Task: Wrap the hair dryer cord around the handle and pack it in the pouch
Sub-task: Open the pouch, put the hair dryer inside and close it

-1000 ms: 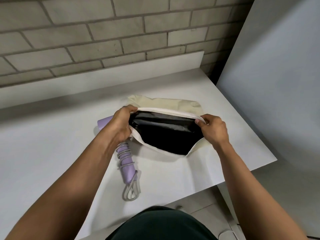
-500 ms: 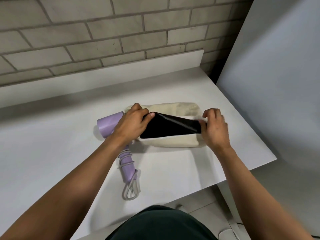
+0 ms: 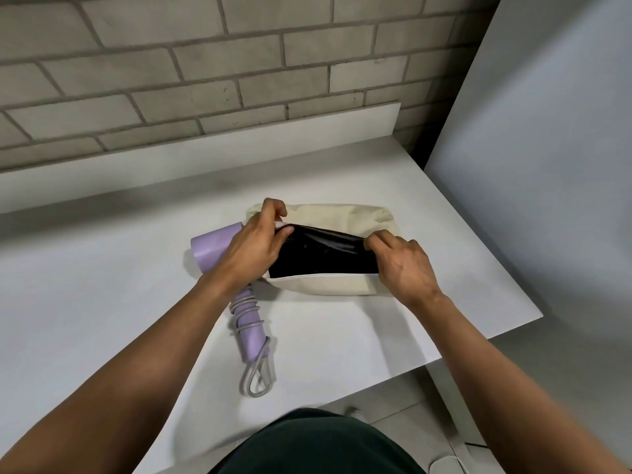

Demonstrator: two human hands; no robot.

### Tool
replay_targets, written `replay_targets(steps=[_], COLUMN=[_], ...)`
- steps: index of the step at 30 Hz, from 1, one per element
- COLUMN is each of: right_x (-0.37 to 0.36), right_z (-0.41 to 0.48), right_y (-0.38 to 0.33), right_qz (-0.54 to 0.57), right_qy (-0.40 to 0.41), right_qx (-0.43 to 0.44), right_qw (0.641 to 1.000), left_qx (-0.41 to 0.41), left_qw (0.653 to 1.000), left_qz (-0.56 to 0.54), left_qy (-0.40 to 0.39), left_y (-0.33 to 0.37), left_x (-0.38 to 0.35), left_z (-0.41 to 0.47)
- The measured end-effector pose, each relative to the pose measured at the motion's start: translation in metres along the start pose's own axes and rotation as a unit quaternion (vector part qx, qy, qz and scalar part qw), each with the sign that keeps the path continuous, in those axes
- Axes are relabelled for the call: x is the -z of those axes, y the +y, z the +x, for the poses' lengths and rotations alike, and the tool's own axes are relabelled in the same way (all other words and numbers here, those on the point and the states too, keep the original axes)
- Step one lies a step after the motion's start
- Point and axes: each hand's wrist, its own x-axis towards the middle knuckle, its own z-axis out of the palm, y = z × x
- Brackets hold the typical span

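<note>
On the white surface (image 3: 102,285) the lilac hair dryer (image 3: 213,249) lies at the left. Its barrel is just beside the pouch's left end, and its handle runs back toward the person. The grey cord (image 3: 244,314) is wound around the handle, with a loose loop past the butt. The left hand (image 3: 254,249) is above the dryer's body, its fingers and thumb pinching the left end of the cream pouch (image 3: 342,217) at its opening. The mouth gapes on a black lining (image 3: 325,258). The right hand (image 3: 407,271) pinches the opening's right end. The dryer is not yet packed. It sits directly under the left wrist, so that hand is nearer. Its long axis lies crosswise to the pouch's length and would likely need turning to go in.
</note>
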Motion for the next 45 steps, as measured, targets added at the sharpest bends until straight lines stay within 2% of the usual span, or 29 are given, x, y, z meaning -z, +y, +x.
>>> replay_targets(steps=[3,6,9,12,15,19,22,26,31,34,36,37,38,40,41,43,45], right_x=[0.004,0.006,0.007,0.004,0.004,0.010,0.012,0.007,0.008,0.020,0.030,0.033,0.036,0.032,0.025,0.006,-0.009], right_z=[0.001,0.001,0.002,0.004,0.002,-0.001,-0.004,-0.014,-0.016,-0.012,-0.009,-0.007,-0.005,0.002,0.007,0.016,0.026], right_y=[0.001,0.004,0.005,0.006,0.009,0.009,0.008,0.016,0.006,-0.032,-0.082,-0.110,-0.136,-0.179,-0.194,-0.213,-0.223], right_qz=[-0.007,-0.008,-0.027,-0.072,-0.097,-0.106,-0.128,-0.140,-0.077,0.003,0.125,0.201,0.266,0.325,0.332,0.327,0.324], right_qy=[0.016,0.027,0.008,-0.067,-0.127,-0.137,-0.115,-0.082,-0.089,0.035,0.089,0.050,-0.034,-0.233,-0.293,-0.344,-0.349], right_qx=[-0.019,-0.002,-0.010,-0.032,-0.031,-0.037,-0.040,-0.037,-0.091,-0.096,-0.053,-0.040,-0.049,-0.092,-0.115,-0.152,-0.176], right_qw=[1.000,1.000,1.000,0.995,0.987,0.984,0.984,0.986,0.989,0.995,0.987,0.977,0.962,0.912,0.889,0.867,0.862], left_qx=[-0.103,-0.151,-0.122,-0.071,-0.057,-0.060,-0.053,-0.015,-0.022,-0.022,-0.013,-0.011,-0.009,-0.006,-0.005,-0.011,-0.020], left_qw=[0.994,0.983,0.979,0.978,0.974,0.960,0.955,0.962,0.964,0.961,0.958,0.957,0.956,0.956,0.956,0.956,0.957], left_qz=[0.009,0.071,0.129,0.161,0.182,0.238,0.254,0.183,0.126,0.126,0.130,0.131,0.129,0.122,0.119,0.119,0.122], left_qy=[-0.024,-0.071,-0.095,-0.108,-0.120,-0.135,-0.143,-0.201,-0.234,-0.244,-0.256,-0.260,-0.264,-0.267,-0.269,-0.268,-0.264], left_y=[-0.005,-0.016,-0.013,-0.011,-0.017,-0.021,-0.020,-0.024,-0.026,-0.020,-0.018,-0.018,-0.017,-0.015,-0.014,-0.012,-0.012], left_x=[0.002,0.005,0.009,0.010,0.011,0.017,0.019,0.026,0.032,0.039,0.045,0.048,0.051,0.056,0.057,0.058,0.057], left_z=[-0.003,-0.004,-0.005,-0.003,0.001,0.001,0.001,0.000,0.007,0.017,0.022,0.025,0.027,0.031,0.033,0.034,0.034])
